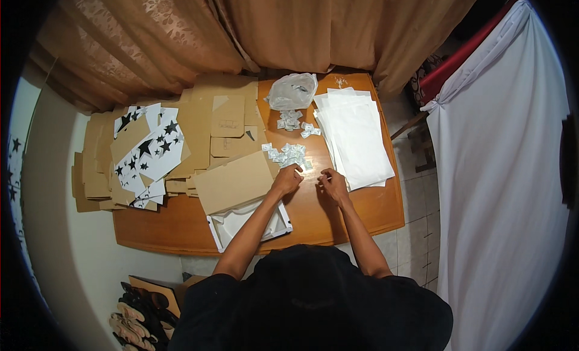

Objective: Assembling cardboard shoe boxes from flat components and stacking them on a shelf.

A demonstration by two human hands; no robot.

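Observation:
My left hand point(287, 179) rests on the wooden table point(362, 212) with its fingers curled at the near edge of a pile of several small clear packets point(288, 154). My right hand point(333, 182) is just to the right, fingers pinched together on something very small that I cannot make out. A stack of white paper sheets point(356, 137) lies right beside my right hand. My left forearm crosses an open white box point(232, 225) with a brown cardboard flap point(234, 182).
A clear plastic bag point(292, 90) sits at the table's far edge, with more small packets point(291, 120) below it. Flat cardboard pieces point(208, 124) and star-printed white sheets point(151, 152) cover the left side. Curtains hang behind; a white cloth point(500, 188) hangs right. Shoes point(139, 318) lie on the floor.

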